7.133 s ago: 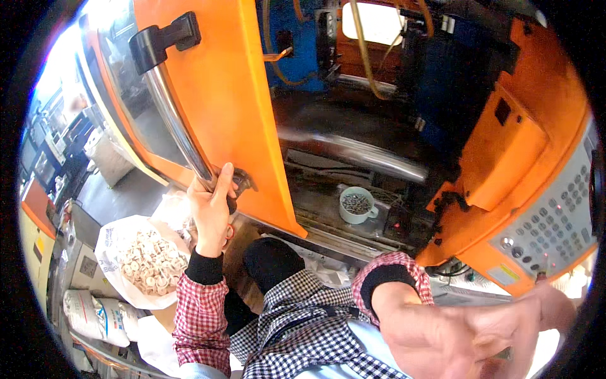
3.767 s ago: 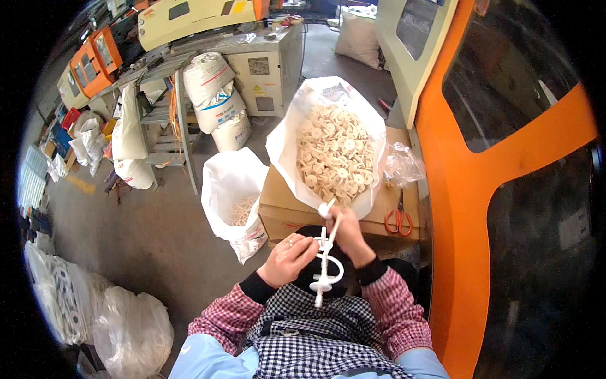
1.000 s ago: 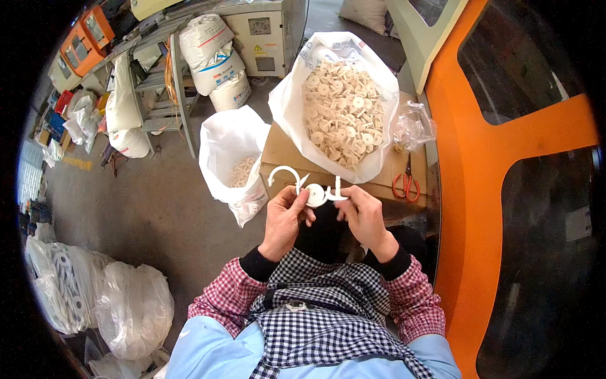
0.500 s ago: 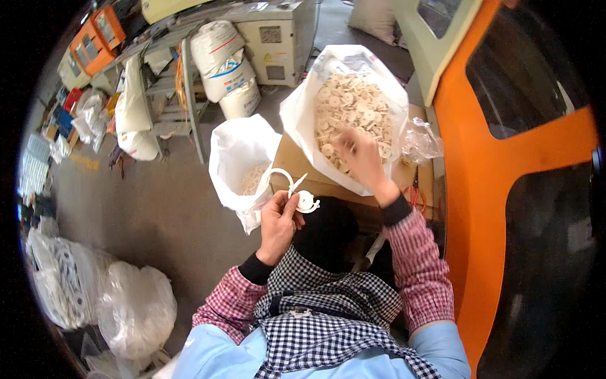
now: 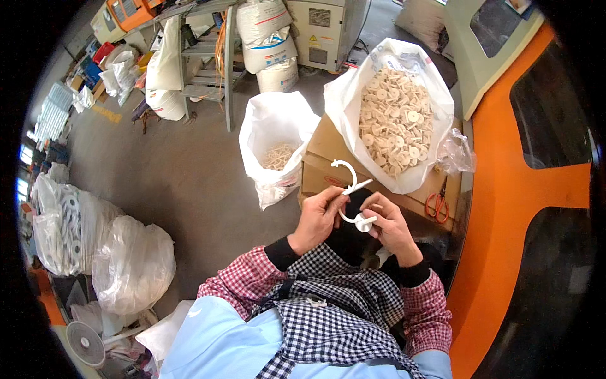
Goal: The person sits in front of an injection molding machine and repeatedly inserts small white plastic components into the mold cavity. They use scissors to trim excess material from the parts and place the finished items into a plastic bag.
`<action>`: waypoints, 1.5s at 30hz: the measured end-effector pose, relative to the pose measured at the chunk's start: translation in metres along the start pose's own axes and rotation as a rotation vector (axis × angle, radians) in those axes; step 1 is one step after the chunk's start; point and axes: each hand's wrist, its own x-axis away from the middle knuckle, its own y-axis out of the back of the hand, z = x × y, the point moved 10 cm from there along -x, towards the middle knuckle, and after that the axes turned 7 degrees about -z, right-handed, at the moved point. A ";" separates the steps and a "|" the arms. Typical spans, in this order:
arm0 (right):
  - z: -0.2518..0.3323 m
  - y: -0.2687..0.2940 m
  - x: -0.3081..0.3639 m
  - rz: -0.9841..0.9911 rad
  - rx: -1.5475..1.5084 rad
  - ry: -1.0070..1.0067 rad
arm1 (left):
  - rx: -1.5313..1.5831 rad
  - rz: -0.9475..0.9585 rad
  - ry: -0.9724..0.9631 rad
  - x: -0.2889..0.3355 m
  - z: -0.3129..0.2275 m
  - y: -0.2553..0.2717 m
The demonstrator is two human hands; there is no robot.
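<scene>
Left hand (image 5: 315, 218) near right hand (image 5: 396, 230)
The left pinches, thumb against forefinger; the right curls its fingers.

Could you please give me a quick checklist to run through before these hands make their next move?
1. Left hand gripping the white curved piece: ok.
2. Right hand close by the white disc: ok.
3. Disc separated from the curved piece: cannot tell.
4. Larger white sack open at the top: ok, disc-shaped parts inside.
5. Smaller white sack open: ok, thin scraps inside.
6. Red-handled scissors apart from both hands: ok.
</scene>
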 end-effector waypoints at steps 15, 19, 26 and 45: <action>-0.010 -0.005 -0.021 -0.100 0.360 -0.091 | -0.517 -0.099 -0.780 0.034 -0.050 0.023; -0.021 -0.020 -0.048 0.029 0.067 -0.323 | -0.678 0.062 -1.004 0.029 -0.069 0.021; 0.058 0.101 -0.115 -0.568 0.429 0.158 | -0.908 -0.274 -0.669 -0.044 -0.034 0.106; 0.097 0.078 0.240 -1.199 0.938 0.710 | -0.603 0.187 -0.657 -0.011 -0.036 -0.049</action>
